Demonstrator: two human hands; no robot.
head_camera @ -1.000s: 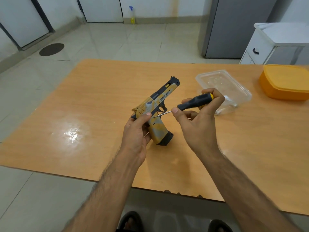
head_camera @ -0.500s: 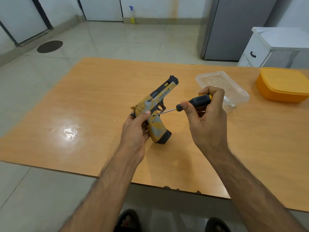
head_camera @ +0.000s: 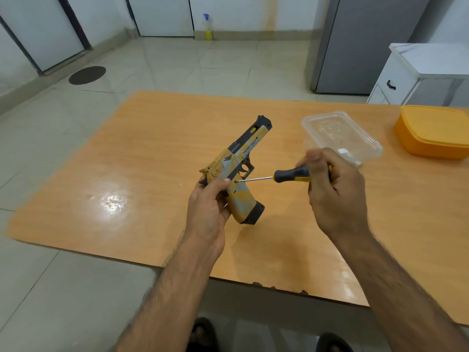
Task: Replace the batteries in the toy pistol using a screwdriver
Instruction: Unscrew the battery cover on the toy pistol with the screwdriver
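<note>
While our left hand (head_camera: 206,207) is gripping the yellow-and-grey plastic toy pistol (head_camera: 238,171) above the orange wooden table (head_camera: 142,158), our right hand (head_camera: 332,189) is clasping the black-and-yellow-handled screwdriver (head_camera: 286,176), touching its tip to the pistol's grip.

1. The orange wooden table (head_camera: 152,174) fills the middle of the head view, with the pale tiled floor (head_camera: 177,64) behind it and to its left.
2. The tan-and-grey camouflage toy pistol (head_camera: 241,168) is held above the table's centre, muzzle away from the person, by the left hand (head_camera: 208,207) at its rear.
3. Right of the pistol, the right hand (head_camera: 332,194) holds the black-and-yellow-handled screwdriver (head_camera: 284,176), its tip touching the pistol's side.
4. Behind the right hand, the clear plastic rectangular container (head_camera: 340,134) lies on the table.
5. Right of it, near the table's right edge, sits the orange lidded plastic box (head_camera: 434,130).
6. Behind the table on the right stand the grey metal refrigerator (head_camera: 368,44) and, further right, the white drawer cabinet (head_camera: 396,80).
</note>
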